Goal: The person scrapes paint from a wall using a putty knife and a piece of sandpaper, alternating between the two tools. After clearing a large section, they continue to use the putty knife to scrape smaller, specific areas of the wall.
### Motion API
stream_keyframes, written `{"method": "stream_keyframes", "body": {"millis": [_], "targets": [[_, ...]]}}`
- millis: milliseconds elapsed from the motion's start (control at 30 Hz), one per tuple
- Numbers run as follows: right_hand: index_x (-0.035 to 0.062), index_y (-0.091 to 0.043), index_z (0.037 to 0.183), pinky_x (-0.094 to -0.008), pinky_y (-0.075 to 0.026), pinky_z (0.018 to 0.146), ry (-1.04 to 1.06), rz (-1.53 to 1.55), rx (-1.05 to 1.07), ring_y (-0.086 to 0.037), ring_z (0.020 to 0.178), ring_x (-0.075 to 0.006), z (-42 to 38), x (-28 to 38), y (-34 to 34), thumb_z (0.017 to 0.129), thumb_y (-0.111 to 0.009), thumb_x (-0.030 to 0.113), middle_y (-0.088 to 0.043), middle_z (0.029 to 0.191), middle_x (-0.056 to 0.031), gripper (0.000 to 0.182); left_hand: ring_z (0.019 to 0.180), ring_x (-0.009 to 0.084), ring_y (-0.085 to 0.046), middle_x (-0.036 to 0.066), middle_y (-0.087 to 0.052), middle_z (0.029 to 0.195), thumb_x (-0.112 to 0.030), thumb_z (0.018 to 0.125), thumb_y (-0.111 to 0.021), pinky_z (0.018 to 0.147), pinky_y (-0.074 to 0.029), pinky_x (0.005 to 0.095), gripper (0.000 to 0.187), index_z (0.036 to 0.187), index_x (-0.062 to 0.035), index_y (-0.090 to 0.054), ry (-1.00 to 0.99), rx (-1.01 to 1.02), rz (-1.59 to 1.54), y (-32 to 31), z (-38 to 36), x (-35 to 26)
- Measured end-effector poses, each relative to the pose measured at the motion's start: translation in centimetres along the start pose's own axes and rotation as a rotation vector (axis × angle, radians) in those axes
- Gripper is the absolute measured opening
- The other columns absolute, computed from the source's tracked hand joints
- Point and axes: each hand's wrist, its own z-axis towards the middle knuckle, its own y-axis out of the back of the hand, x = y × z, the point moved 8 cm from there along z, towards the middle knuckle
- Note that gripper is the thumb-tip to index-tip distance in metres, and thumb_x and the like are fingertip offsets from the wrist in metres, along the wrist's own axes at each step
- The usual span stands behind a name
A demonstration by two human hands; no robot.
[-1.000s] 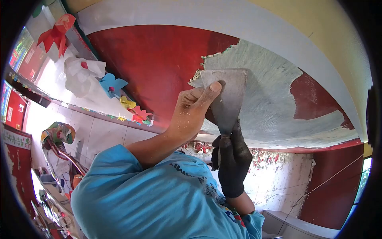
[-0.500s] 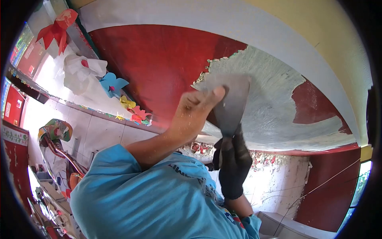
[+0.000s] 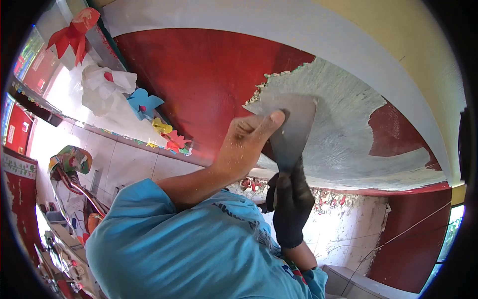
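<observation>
A wide putty knife (image 3: 297, 130) is pressed with its blade edge against the wall, over the line where red paint gives way to a scraped grey patch (image 3: 343, 114). My right hand (image 3: 293, 209), in a black glove, is wrapped round its handle. Bare and dusted with pale flecks, my left hand (image 3: 244, 142) grips the blade's left side. Its thumb lies on the blade face and its other fingers are partly hidden. Ragged paint flakes (image 3: 259, 92) curl along the border beside the blade.
Red paint (image 3: 189, 74) covers the wall to the left. Paper flowers, one of them blue (image 3: 143, 103), hang at the left edge. A grey-white border (image 3: 239, 17) curves above. A thin cable (image 3: 398, 239) runs across the lower right, near a grey ledge (image 3: 358, 284).
The putty knife and both hands have barely shifted. The blade and left hand, blurred before, now look sharper. The view has tilted slightly.
</observation>
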Motion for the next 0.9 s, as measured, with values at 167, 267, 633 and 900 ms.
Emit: {"method": "stream_keyframes", "body": {"millis": [167, 267, 633, 900], "targets": [[0.0052, -0.040, 0.133, -0.0202, -0.041, 0.044, -0.087, 0.141, 0.004, -0.047, 0.049, -0.0041, 0.8, 0.7, 0.2, 0.092, -0.046, 0.012, -0.056, 0.067, -0.0010, 0.042, 0.061, 0.0090, -0.058, 0.005, -0.062, 0.070, -0.031, 0.088, -0.058, 0.054, -0.047, 0.0244, 0.033, 0.071, -0.0032, -0.063, 0.042, -0.015, 0.108, 0.4, 0.9, -0.5], [0.0053, -0.040, 0.133, -0.0203, -0.041, 0.044, -0.085, 0.164, 0.016, -0.047, 0.050, -0.0041, 0.7, 0.2, 0.4, 0.092, -0.046, 0.011, -0.056, 0.067, -0.0010, 0.042, 0.063, 0.0095, -0.059, 0.005, -0.062, 0.069, -0.031, 0.088, -0.058, 0.055, -0.048, 0.0245, 0.033, 0.072, -0.0029, -0.063, -0.037, 0.000, 0.015, -1.0, 0.7, -1.2], [0.0025, -0.040, 0.132, -0.0198, -0.038, 0.043, -0.107, 0.171, -0.002, -0.045, 0.047, -0.0044, 0.2, -0.4, -0.1, 0.091, -0.044, 0.009, -0.052, 0.063, -0.0005, 0.042, 0.059, 0.0059, -0.056, 0.001, -0.061, 0.066, -0.032, 0.088, -0.058, 0.053, -0.044, 0.0209, 0.037, 0.065, -0.0037, -0.062, 0.008, -0.017, 0.212, -0.8, 0.3, -1.1], [-0.0008, -0.045, 0.127, -0.0198, -0.038, 0.042, -0.095, 0.191, 0.015, -0.046, 0.047, -0.0046, 1.5, 1.0, 0.1, 0.091, -0.045, 0.010, -0.053, 0.062, -0.0018, 0.037, 0.061, 0.0065, -0.056, 0.003, -0.062, 0.070, -0.029, 0.089, -0.057, 0.054, -0.046, 0.0221, 0.032, 0.069, -0.0046, -0.063, -0.013, 0.034, 0.044, -1.9, 0.8, -2.6]]}}
